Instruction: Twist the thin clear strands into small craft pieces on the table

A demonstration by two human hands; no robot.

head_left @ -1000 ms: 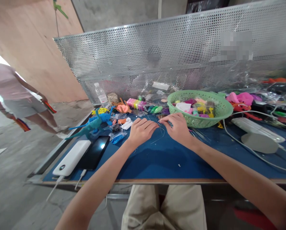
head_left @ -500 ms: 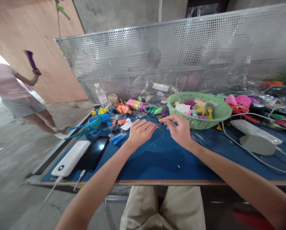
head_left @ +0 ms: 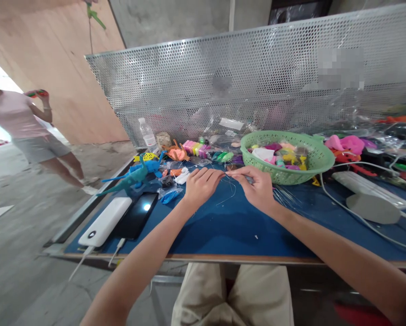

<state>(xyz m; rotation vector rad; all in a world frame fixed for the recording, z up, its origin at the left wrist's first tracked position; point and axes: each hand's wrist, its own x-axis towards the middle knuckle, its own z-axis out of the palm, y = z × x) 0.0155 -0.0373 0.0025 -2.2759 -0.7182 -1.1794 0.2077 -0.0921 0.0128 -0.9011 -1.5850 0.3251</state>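
Note:
Over the blue tabletop, my left hand (head_left: 203, 185) and my right hand (head_left: 257, 185) meet at the fingertips, both closed in a pinch. A thin clear thread (head_left: 234, 192) runs from between the fingers and curls down onto the table; its exact hold is too fine to see. Just behind and right of my right hand stands a green plastic basket (head_left: 325, 158) with small colourful soft pieces in it. More clear strands (head_left: 286, 197) lie below the basket. To the left of my left hand are a white piece (head_left: 181, 176) and a blue piece in clear plastic (head_left: 170, 196).
Blue and teal toy dinosaurs (head_left: 138, 174), a white power bank (head_left: 106, 222) and a black phone (head_left: 138, 216) lie at left. A water bottle (head_left: 147, 136) stands by the perforated metal panel (head_left: 189, 81). Cables and a grey disc (head_left: 373, 208) lie right. A person (head_left: 16, 113) stands far left.
My right fingertips have come in to the left and now meet my left fingertips. The person at far left has changed arm position. The view has shifted slightly.

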